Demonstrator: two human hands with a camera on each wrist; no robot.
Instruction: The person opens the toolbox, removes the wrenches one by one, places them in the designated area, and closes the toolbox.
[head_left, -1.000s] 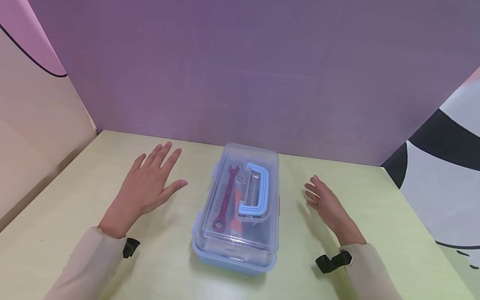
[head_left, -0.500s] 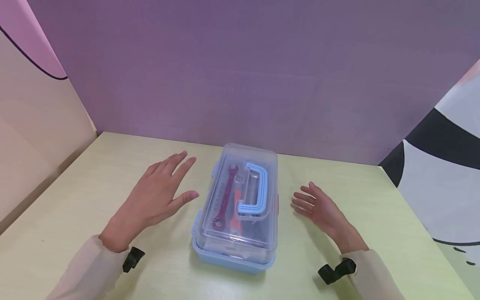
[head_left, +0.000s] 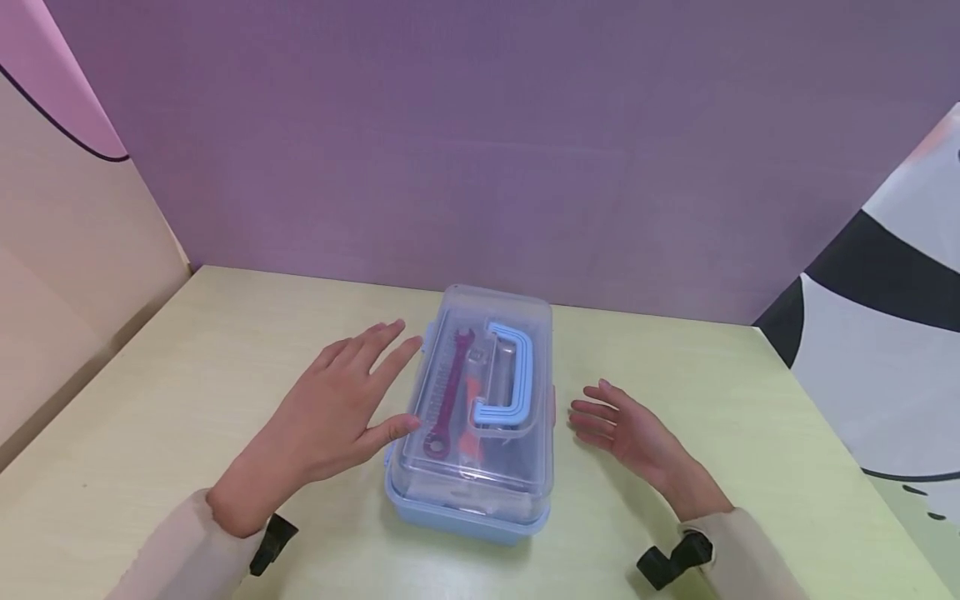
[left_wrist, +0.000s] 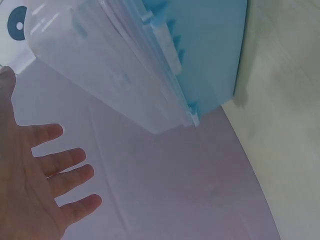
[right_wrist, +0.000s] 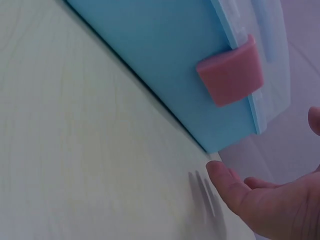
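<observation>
A toolbox [head_left: 495,492] with a light blue base and a clear lid stands closed on the table. Its blue handle [head_left: 522,375] lies folded on the lid, and a purple wrench [head_left: 450,400] and an orange-red item [head_left: 471,425] show through the plastic. My left hand [head_left: 330,408] hovers at the box's left side, fingers spread, the fingertips overlapping the lid's edge in the head view. To the right of the box, my right hand [head_left: 637,433] hangs apart from it, holding nothing. In the right wrist view, a pink latch [right_wrist: 232,72] sits on the box's side.
A pale wooden table [head_left: 750,433] bears the box. Behind it rises a purple panel [head_left: 495,150], with a pale wall [head_left: 67,267] on the left and a black-and-white patterned surface [head_left: 885,333] on the right.
My left hand has moved right and nearer to me, up to the box's left edge. My right hand has shifted left toward the box. The box stays in place.
</observation>
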